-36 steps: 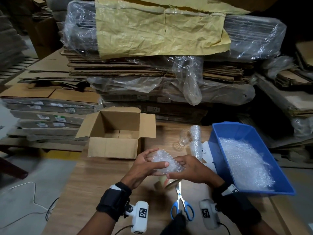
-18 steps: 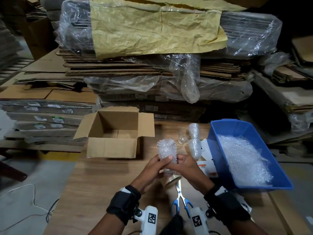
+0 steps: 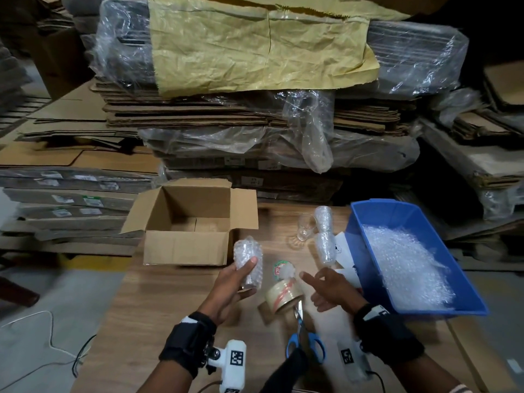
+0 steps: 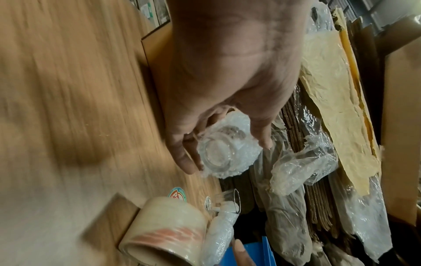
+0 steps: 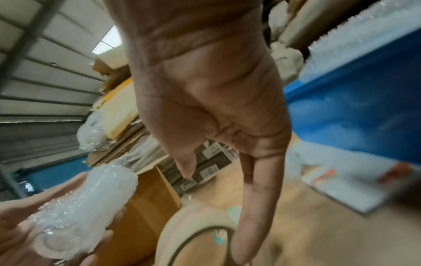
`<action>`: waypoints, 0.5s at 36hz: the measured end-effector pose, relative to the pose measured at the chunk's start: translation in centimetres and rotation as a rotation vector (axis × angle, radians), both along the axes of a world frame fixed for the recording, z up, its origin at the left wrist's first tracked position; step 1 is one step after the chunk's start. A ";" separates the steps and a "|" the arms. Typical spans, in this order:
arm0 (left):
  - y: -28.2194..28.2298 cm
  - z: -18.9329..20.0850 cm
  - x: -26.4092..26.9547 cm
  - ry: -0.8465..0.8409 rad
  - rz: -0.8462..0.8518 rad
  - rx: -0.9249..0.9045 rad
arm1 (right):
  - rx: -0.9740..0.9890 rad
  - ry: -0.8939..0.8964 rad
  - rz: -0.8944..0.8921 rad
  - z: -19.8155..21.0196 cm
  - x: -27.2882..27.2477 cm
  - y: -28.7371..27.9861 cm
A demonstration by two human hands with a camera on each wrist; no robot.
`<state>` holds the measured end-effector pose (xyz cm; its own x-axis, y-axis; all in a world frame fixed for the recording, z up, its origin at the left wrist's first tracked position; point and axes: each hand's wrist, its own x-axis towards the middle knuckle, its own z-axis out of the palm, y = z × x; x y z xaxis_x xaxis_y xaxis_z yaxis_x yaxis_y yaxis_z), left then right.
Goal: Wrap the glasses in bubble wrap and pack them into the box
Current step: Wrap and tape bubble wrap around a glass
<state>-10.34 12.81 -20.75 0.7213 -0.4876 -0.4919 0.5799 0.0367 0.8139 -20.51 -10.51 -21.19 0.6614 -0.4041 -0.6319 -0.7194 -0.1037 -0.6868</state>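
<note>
My left hand (image 3: pixel 238 279) grips a glass rolled in bubble wrap (image 3: pixel 248 258), held upright above the wooden table (image 3: pixel 158 313) in front of the open cardboard box (image 3: pixel 187 222). In the left wrist view the wrapped glass (image 4: pixel 227 151) shows its round base between my fingers. My right hand (image 3: pixel 326 287) hovers open over the tape roll (image 3: pixel 283 296), holding nothing. A bare glass (image 3: pixel 305 226) and two wrapped glasses (image 3: pixel 324 236) stand beside the blue bin (image 3: pixel 365 251). The box looks empty.
The blue bin at right holds bubble wrap sheets (image 3: pixel 405 268). Blue-handled scissors (image 3: pixel 303 336) lie near the table's front edge, under the tape roll. A round sticker (image 3: pixel 280 269) and white papers (image 3: pixel 344 251) lie on the table. Stacked flat cardboard (image 3: pixel 255 117) rises behind.
My right hand let go of the wrapped glass and drew back to the right, over the tape roll. My left hand now holds the wrapped glass alone, shifted left.
</note>
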 end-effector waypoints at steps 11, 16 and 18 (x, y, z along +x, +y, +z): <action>0.8 -0.8 -0.3 0.018 -0.035 0.037 | 0.211 -0.088 -0.178 -4.1 1.2 3.6; 1.3 -1.3 -0.3 0.067 -0.035 0.026 | 0.009 -0.167 -0.036 -5.0 1.7 3.6; 1.6 -1.6 -0.3 0.084 -0.039 0.013 | -0.070 -0.224 0.046 -4.8 1.6 3.8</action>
<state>-10.62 14.38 -22.33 0.6580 -0.5073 -0.5565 0.6468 0.0023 0.7626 -18.96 -6.68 -26.01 0.8009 -0.4077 -0.4386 -0.5432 -0.1862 -0.8187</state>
